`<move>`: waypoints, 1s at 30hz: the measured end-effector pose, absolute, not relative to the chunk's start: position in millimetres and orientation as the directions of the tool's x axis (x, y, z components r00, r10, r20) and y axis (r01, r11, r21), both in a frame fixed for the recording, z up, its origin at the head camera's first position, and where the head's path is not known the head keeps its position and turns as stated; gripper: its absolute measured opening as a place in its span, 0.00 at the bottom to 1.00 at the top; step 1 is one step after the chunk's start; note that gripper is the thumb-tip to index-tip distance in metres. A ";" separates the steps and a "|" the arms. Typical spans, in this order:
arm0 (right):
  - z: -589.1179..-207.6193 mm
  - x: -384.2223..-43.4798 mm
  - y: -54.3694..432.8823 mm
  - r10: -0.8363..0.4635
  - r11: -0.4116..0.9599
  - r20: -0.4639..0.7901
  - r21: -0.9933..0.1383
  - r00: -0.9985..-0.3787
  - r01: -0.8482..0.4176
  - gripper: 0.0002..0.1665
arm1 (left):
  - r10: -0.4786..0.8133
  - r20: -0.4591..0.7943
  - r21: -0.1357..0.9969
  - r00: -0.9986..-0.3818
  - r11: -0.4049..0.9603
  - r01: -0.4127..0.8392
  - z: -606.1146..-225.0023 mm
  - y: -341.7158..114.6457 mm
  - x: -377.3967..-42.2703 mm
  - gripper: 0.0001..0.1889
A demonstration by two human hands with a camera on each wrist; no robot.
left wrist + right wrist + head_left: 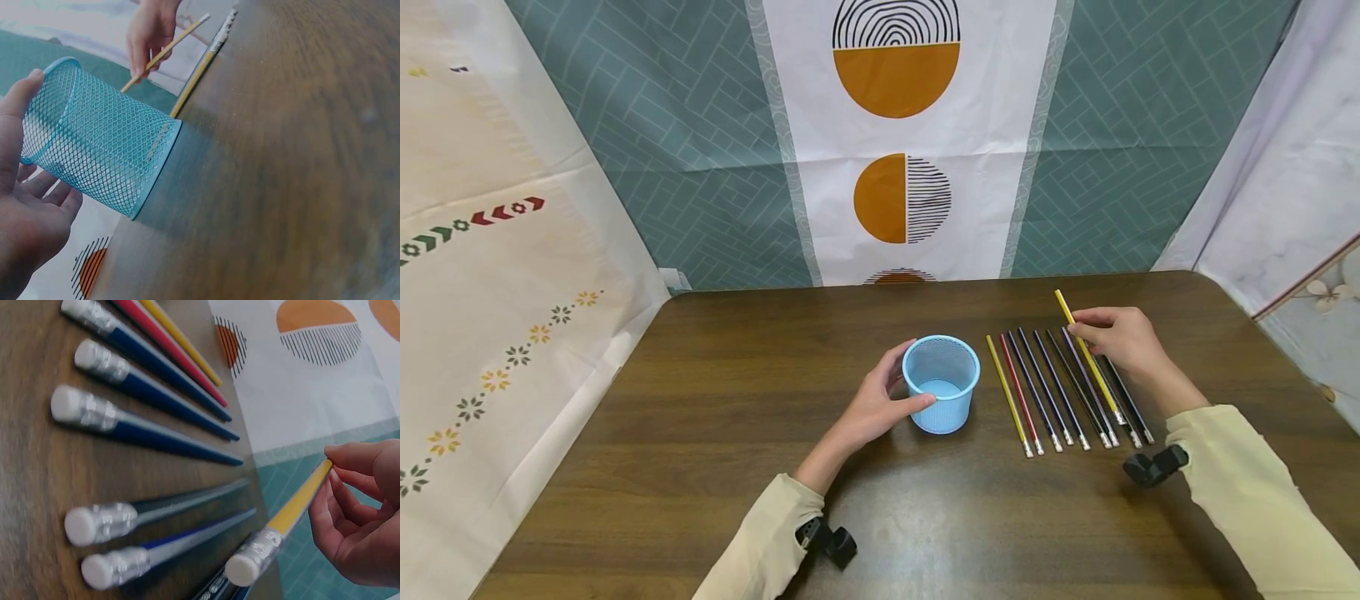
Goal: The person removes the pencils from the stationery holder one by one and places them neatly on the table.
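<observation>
My left hand (874,408) holds a light blue mesh pencil cup (945,413) that stands upright on the table, thumb at its near side and fingers round the left side. No pencils show inside the cup. To its right, my right hand (1126,343) pinches a yellow pencil (1095,367) near its upper part. In the right wrist view that pencil's white eraser (242,569) points toward the camera, raised off the table. Beneath and beside it lie several pencils in a row, erasers toward me, among them another yellow pencil (1007,393), a red pencil (1020,393) and dark blue pencils (1040,390).
The brown wooden table (737,400) reaches back to a green and white patterned cloth (700,167). Printed cloth (497,317) hangs on the left, and pale cloth (1277,192) on the right. Black straps with small devices (827,542) sit on both wrists.
</observation>
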State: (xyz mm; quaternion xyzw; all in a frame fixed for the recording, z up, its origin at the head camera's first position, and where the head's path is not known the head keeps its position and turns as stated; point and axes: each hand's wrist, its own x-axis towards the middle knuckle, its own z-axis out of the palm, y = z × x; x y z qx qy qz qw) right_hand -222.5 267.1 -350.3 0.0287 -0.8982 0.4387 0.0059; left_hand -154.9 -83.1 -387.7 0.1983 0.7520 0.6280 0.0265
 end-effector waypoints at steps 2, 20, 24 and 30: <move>-353.0 -223.8 271.7 -0.041 0.619 0.035 -0.784 -0.999 -0.053 0.22 | 0.332 0.212 0.955 -0.919 0.130 0.267 -388.0 -83.1 -154.9 0.40; -370.4 -229.3 310.2 -0.028 0.672 -0.006 -0.740 -1.000 -0.015 0.25 | 0.337 0.210 0.956 -0.918 0.124 0.264 -388.2 -83.7 -155.3 0.40; -373.2 -229.5 316.8 -0.032 0.669 -0.048 -0.743 -0.998 0.015 0.26 | 0.341 0.210 0.959 -0.916 0.111 0.261 -388.5 -83.4 -155.3 0.40; -376.3 -229.1 324.9 -0.031 0.681 -0.076 -0.732 -0.997 0.034 0.30 | 0.339 0.214 0.958 -0.916 0.109 0.265 -388.9 -83.1 -155.6 0.41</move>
